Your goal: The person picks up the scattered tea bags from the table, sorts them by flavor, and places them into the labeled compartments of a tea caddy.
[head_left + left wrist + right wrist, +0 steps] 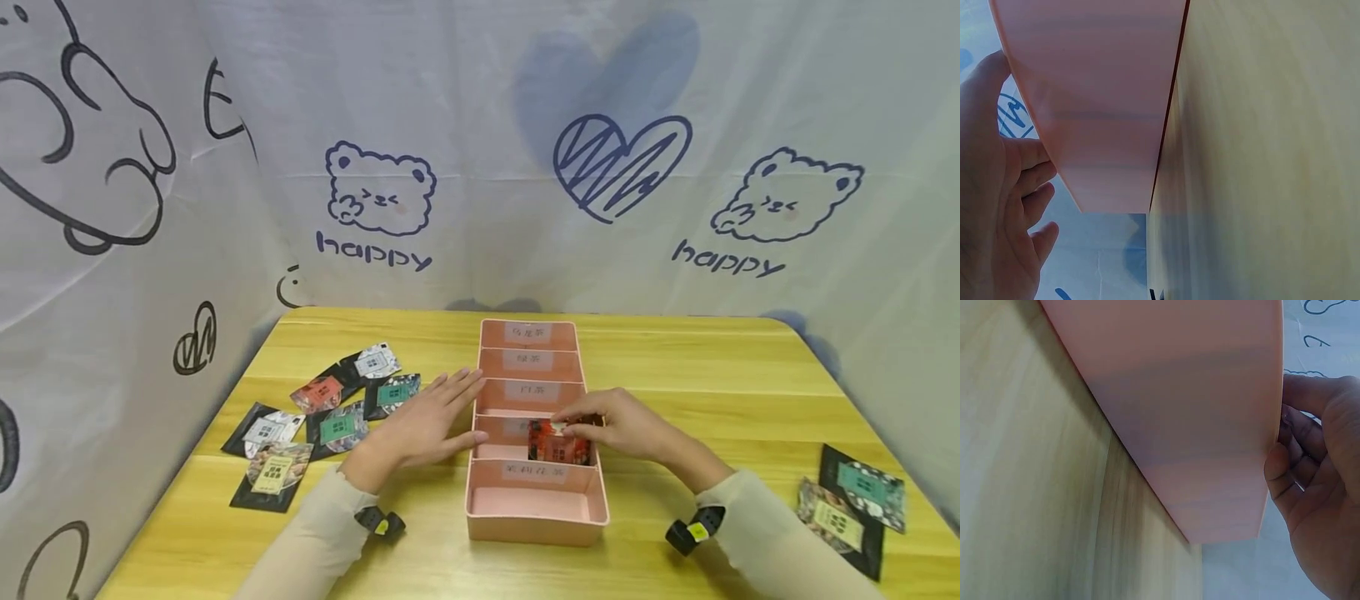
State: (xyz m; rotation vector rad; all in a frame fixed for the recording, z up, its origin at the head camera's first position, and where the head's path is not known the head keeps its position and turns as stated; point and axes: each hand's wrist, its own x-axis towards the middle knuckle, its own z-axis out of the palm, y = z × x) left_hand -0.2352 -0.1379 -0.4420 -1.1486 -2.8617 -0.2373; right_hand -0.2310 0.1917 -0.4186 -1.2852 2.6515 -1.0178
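Note:
A long pink divided box (pixel 536 529) stands mid-table, its compartments in one row, with paper labels on the inner walls. My right hand (pixel 633 429) reaches over its right rim and pinches a red tea sachet (pixel 558 442) at the second compartment from the front. In the right wrist view, the box wall (pixel 1191 425) hides the sachet and part of the right hand (pixel 1322 469). My left hand (pixel 431 425) touches the left rim with its fingers extended. The left wrist view shows that hand (pixel 1004 187) along the outer wall (pixel 1097 94).
Several sachets overlap on the left, among them a cream-labelled one (pixel 272 475), a red-labelled one (pixel 318 392) and a green-labelled one (pixel 341 427). On the right lie a green-labelled sachet (pixel 870 483) and a cream-labelled one (pixel 832 521). A printed cloth (pixel 487 225) hangs behind the wooden table (pixel 690 358).

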